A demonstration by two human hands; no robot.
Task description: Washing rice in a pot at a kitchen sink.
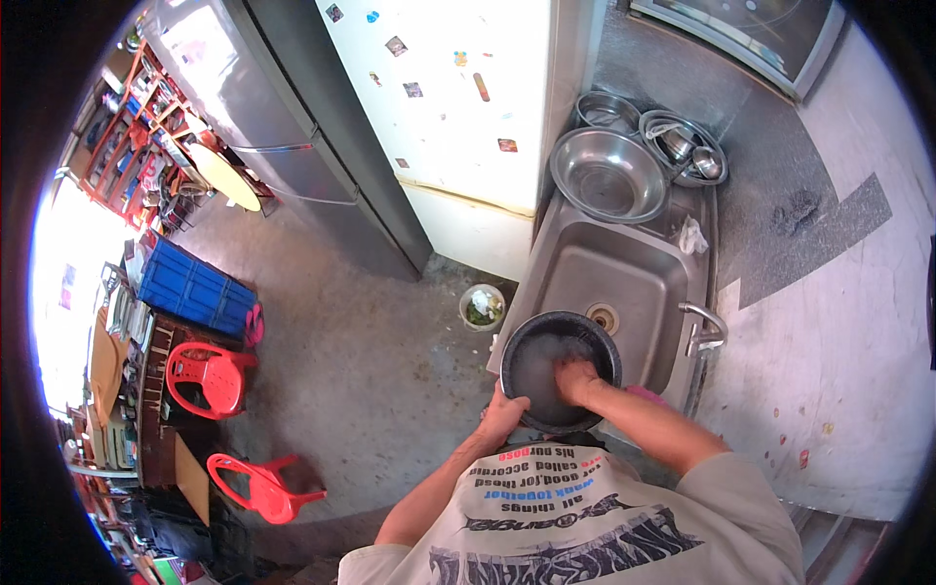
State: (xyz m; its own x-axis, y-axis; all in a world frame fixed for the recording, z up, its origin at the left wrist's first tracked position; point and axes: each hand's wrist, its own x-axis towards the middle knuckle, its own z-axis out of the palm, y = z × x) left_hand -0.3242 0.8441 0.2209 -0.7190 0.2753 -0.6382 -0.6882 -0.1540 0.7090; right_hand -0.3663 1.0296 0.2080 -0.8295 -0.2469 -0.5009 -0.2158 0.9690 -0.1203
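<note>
A dark round pot point(613, 351) holds cloudy greyish water point(532, 376) at the near end of the stainless steel sink point(621, 263). My left hand point(504, 408) grips the pot's rim at its left side, with the thumb over the edge. My right hand point(576, 379) dips into the water, and its fingers are hidden below the surface. Whether it holds anything under there I cannot see. Beyond the pot, the sink drain point(602, 317) shows. A curved metal faucet point(705, 330) stands at the sink's right edge.
A large steel basin point(607, 175) rests at the sink's far end, with a smaller steel basin point(607, 111) and a bowl of ladles point(684, 146) behind. A crumpled white cloth point(692, 236) lies on the ledge. On the floor sit a scrap tub point(482, 307) and red plastic chairs point(219, 376).
</note>
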